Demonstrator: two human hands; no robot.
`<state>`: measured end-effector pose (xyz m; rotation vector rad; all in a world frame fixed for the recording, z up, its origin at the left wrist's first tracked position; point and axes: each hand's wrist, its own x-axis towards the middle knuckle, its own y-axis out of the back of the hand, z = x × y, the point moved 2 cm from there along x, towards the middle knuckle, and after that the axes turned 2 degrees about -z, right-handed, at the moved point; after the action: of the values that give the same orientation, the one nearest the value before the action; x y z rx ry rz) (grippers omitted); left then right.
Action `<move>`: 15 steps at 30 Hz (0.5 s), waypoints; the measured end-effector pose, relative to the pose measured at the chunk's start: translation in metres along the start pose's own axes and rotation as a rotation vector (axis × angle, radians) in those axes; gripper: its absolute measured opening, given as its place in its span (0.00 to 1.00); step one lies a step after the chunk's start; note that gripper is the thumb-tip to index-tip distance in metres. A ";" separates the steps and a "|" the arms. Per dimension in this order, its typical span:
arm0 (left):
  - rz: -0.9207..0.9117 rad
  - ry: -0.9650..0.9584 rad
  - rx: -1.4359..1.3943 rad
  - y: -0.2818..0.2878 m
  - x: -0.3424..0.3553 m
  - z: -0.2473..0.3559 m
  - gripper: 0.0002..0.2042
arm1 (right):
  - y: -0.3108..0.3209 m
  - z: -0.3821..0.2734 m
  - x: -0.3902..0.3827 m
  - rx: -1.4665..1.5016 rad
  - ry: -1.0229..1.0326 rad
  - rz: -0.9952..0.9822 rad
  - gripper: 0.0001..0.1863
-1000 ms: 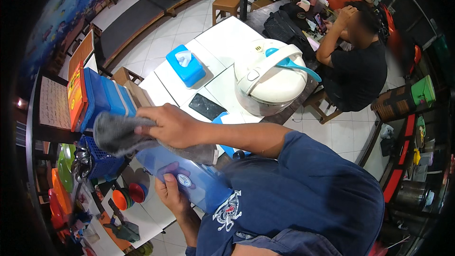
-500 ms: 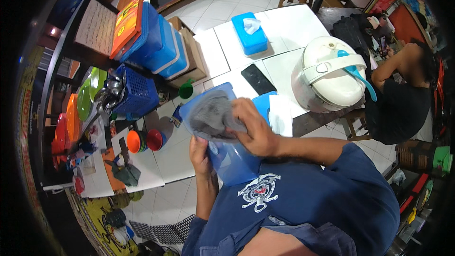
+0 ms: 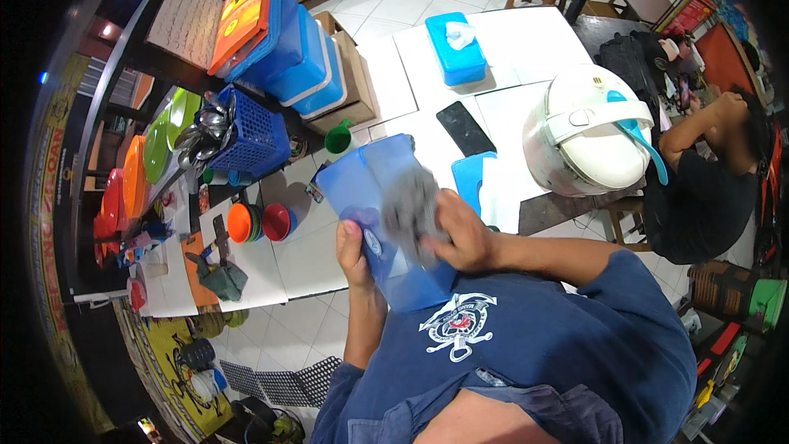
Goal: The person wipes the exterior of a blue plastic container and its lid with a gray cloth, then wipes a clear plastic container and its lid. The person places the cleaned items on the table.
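Observation:
A translucent blue plastic container [image 3: 349, 181] is tilted in front of my chest. My left hand [image 3: 353, 256] grips its near left side, with the thumb on the outer wall. In my right hand [image 3: 465, 234] is a bunched grey cloth [image 3: 408, 210], slightly blurred, which lies against the container's upper right part. The fingers of that hand are closed around the cloth. Beyond the container, a flat blue item [image 3: 470, 182] rests on the table next to a white sheet [image 3: 499, 193].
A white rice cooker [image 3: 585, 144] with a blue rice paddle [image 3: 637, 130] stands at right, near a seated person [image 3: 699, 189]. Past the container lie a phone [image 3: 465, 128] and blue tissue box [image 3: 456, 53]. Leftward are a spoon-filled blue basket [image 3: 255, 133], a green cup [image 3: 339, 139] and an orange bowl [image 3: 240, 222].
The grey cloth has come down from the container's open top to its outer side, moved by my right hand. My left hand keeps its hold. The whole view has shifted slightly.

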<state>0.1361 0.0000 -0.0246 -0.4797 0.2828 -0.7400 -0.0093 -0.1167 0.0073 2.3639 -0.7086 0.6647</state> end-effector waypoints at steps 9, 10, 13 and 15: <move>-0.302 0.311 -0.297 0.002 0.017 -0.030 0.25 | 0.027 0.002 0.050 -0.333 0.207 0.131 0.17; -0.436 0.307 -0.325 0.008 0.019 -0.033 0.25 | 0.035 0.008 0.066 -0.357 0.112 0.203 0.16; -0.397 0.291 -0.230 0.010 0.020 -0.036 0.22 | 0.032 0.029 0.078 -0.351 -0.024 0.273 0.18; -0.258 0.340 -0.291 0.013 0.015 -0.037 0.21 | 0.017 0.021 0.058 -0.406 0.088 0.095 0.17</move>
<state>0.1391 -0.0137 -0.0643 -0.6736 0.6609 -1.0400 0.0289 -0.1612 0.0335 1.9295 -0.8334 0.5956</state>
